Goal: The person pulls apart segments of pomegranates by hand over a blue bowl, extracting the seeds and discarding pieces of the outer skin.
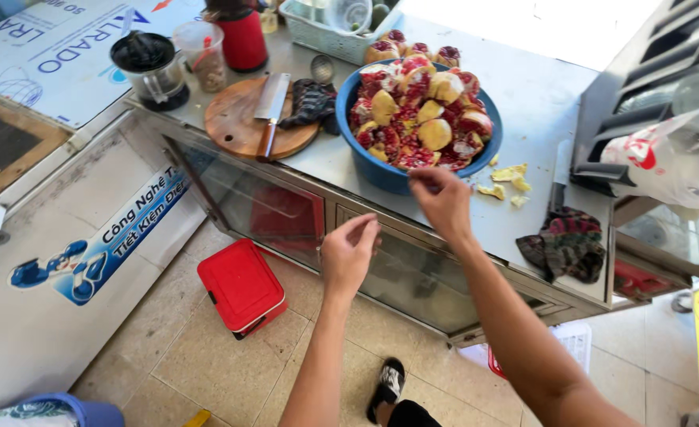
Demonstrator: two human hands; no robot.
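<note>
A blue bowl [381, 172] heaped with broken-open pomegranate pieces [417, 119] stands on the steel counter [539, 103]. My right hand [442, 202] hovers at the bowl's near rim, fingers bent down and pinched together; whether it holds anything is unclear. My left hand [348, 255] hangs lower, in front of the counter's glass front, fingers loosely curled with nothing visible in them. Bits of pale peel [506, 180] lie on the counter to the right of the bowl.
A cleaver [270, 107] rests on a round wooden board [239, 126] beside a dark cloth [310, 103]. A blender jug [150, 69], plastic cup [202, 54] and red flask [243, 35] stand behind. A red box [241, 286] sits on the floor. Another cloth [567, 241] lies at right.
</note>
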